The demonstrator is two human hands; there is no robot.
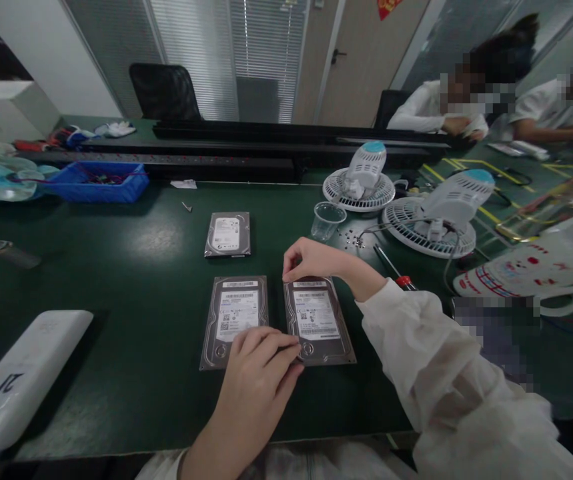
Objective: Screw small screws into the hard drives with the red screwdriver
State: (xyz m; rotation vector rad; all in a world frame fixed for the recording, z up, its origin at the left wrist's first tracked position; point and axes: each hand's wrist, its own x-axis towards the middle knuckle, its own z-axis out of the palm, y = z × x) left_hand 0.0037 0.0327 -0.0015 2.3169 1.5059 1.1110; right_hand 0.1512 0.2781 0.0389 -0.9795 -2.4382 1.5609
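Observation:
Three hard drives lie label-up on the dark green table. My right hand (311,261) pinches the far left corner of the right hard drive (319,320). My left hand (261,373) rests at the near left corner of that same drive, fingers curled with the tips touching it, partly over the gap to the left hard drive (235,320). A third hard drive (227,234) lies apart, farther back. What the right hand's fingertips pinch, other than the drive's edge, is too small to see.
A clear plastic cup (327,220), small screws (351,241) and a red-handled screwdriver (391,267) lie right of the drives. Two white fans (361,177) (441,213) lie beyond. A blue bin (97,181) stands at back left, a white device (16,380) near left. Two people sit at back right.

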